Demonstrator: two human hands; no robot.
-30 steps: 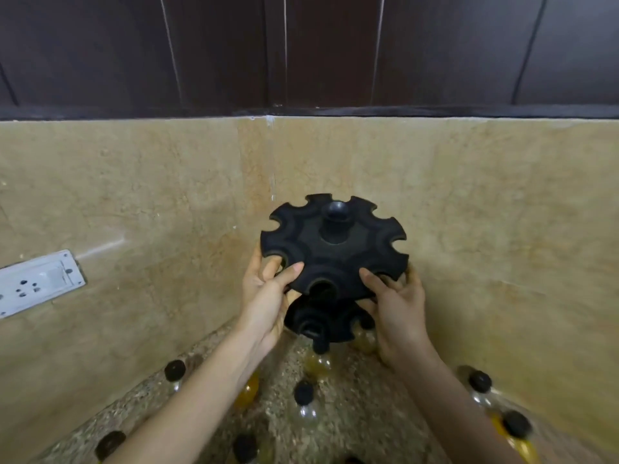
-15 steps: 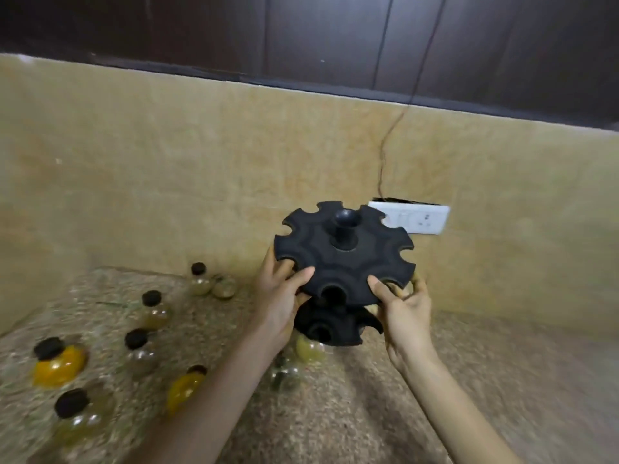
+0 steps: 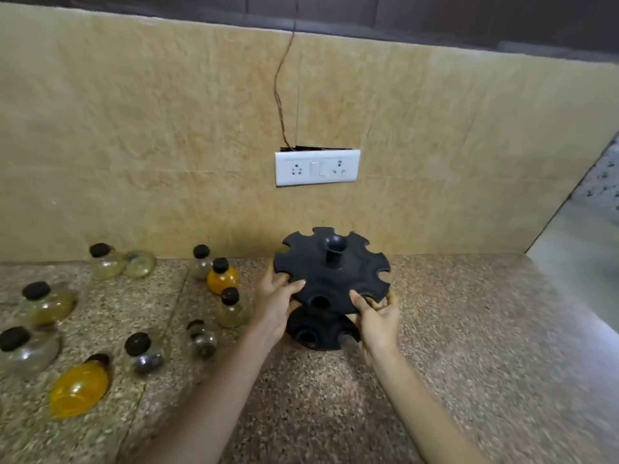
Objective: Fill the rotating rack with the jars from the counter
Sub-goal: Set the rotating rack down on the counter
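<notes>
A black two-tier rotating rack (image 3: 331, 276) with notched rims and a centre post stands at the middle of the speckled counter (image 3: 469, 346); its slots hold nothing. My left hand (image 3: 276, 301) grips the upper tier's left rim. My right hand (image 3: 378, 313) grips its front right rim. Several round jars with black caps lie scattered to the left: an orange jar (image 3: 221, 277) upright nearest the rack, a yellowish jar (image 3: 232, 309) just left of my left hand, a large orange jar (image 3: 80, 386) on its side at front left, and clear jars (image 3: 201, 339) between them.
A white socket plate (image 3: 316, 167) sits on the beige tiled wall behind the rack, with a thin wire (image 3: 279, 88) running up from it. The counter ends at a right edge (image 3: 569, 296) beside a lower floor area.
The view has swung right and down. The rack, held in both hands, has come down from in front of the wall to the counter, to the right of the jars.
</notes>
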